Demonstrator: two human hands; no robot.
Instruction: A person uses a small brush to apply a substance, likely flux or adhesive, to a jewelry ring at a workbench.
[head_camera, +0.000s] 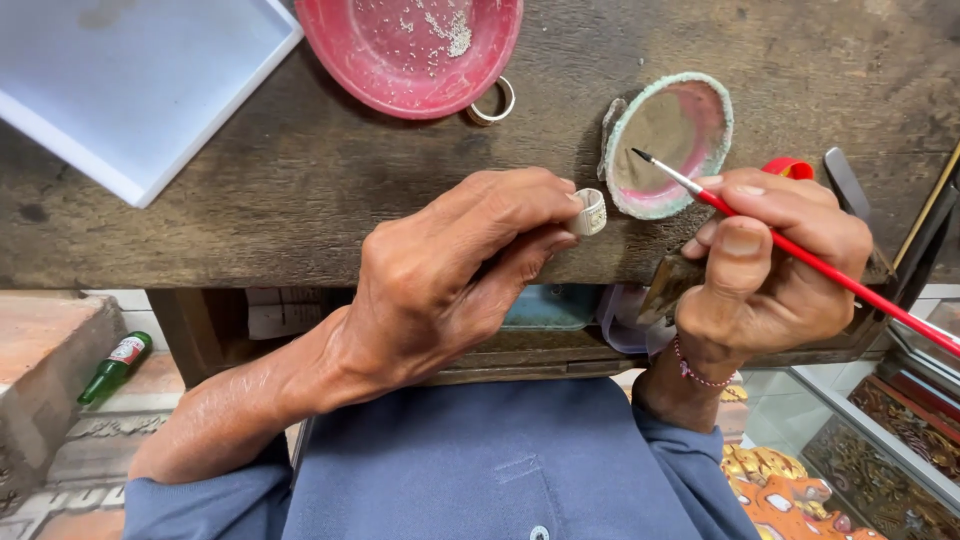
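Note:
My left hand (455, 275) pinches a wide silver ring (590, 212) between thumb and fingertips, just over the front of the dark wooden bench (300, 190). My right hand (770, 265) grips a thin red-handled paintbrush (800, 252) like a pen. Its dark tip points up-left toward a small round dish (668, 145) with a greenish rim and a pink-grey inside. The brush tip hovers over that dish's left rim, a short way right of the ring.
A red plastic bowl (410, 50) with pale grit sits at the top, a plain metal ring (492, 103) beside it. A white tray (130, 85) lies top left. A green bottle (115, 366) lies on the floor left. Ornate gilded pieces (790, 495) sit lower right.

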